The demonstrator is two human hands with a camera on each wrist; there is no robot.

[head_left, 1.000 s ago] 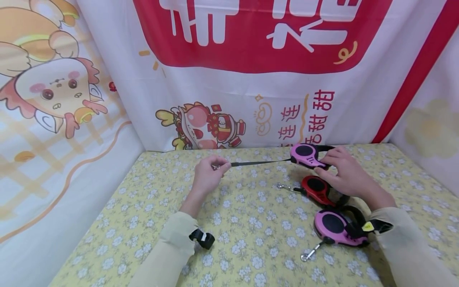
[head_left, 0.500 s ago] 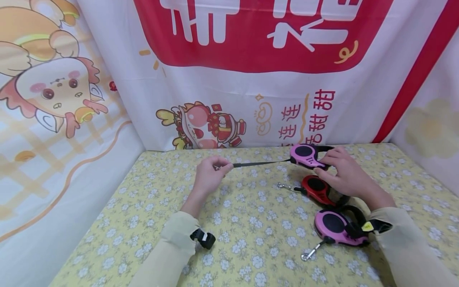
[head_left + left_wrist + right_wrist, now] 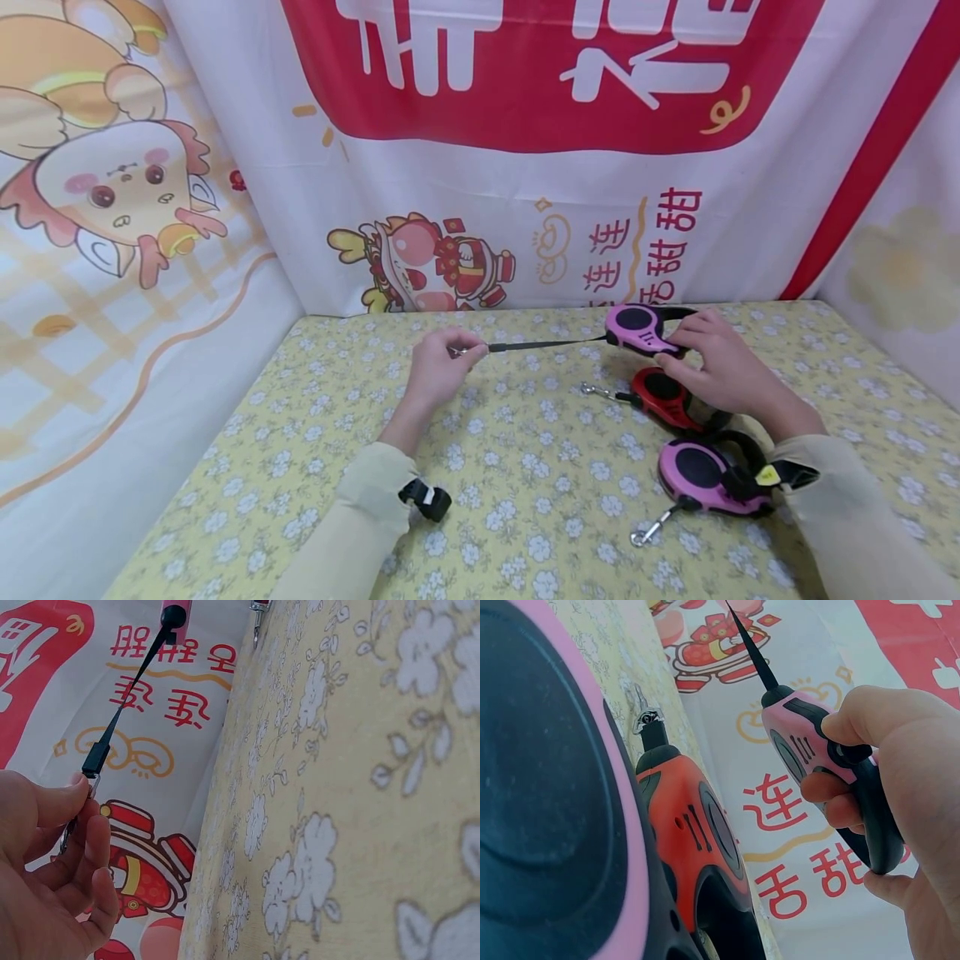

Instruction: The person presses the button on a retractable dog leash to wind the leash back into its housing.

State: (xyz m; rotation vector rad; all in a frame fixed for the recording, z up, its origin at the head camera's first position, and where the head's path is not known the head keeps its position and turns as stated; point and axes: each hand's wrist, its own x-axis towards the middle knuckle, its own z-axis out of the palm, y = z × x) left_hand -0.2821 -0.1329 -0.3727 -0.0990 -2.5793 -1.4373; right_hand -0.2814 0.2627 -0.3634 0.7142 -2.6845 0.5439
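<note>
My right hand (image 3: 720, 362) grips the handle of a pink and black retractable dog leash (image 3: 633, 327) near the back of the table; in the right wrist view its thumb rests by the black button. From the casing a black strap (image 3: 551, 342) runs taut to the left. My left hand (image 3: 442, 367) pinches the metal clip (image 3: 91, 786) at the strap's end between thumb and fingers, partly hiding it. Below the right hand lies a red retractable leash (image 3: 663, 396) with its clip pointing left. Nearer the front is a second pink leash (image 3: 701, 473), beside the right sleeve.
A yellow flowered cloth (image 3: 517, 500) covers the table. Behind it hangs a white printed curtain (image 3: 300, 208), with another printed curtain (image 3: 97, 350) along the left. The red leash and front pink leash lie close together under the right forearm.
Both hands stay almost still with the strap stretched between them. The held leash casing has dipped very slightly, and the left hand has shifted a touch to the right.
</note>
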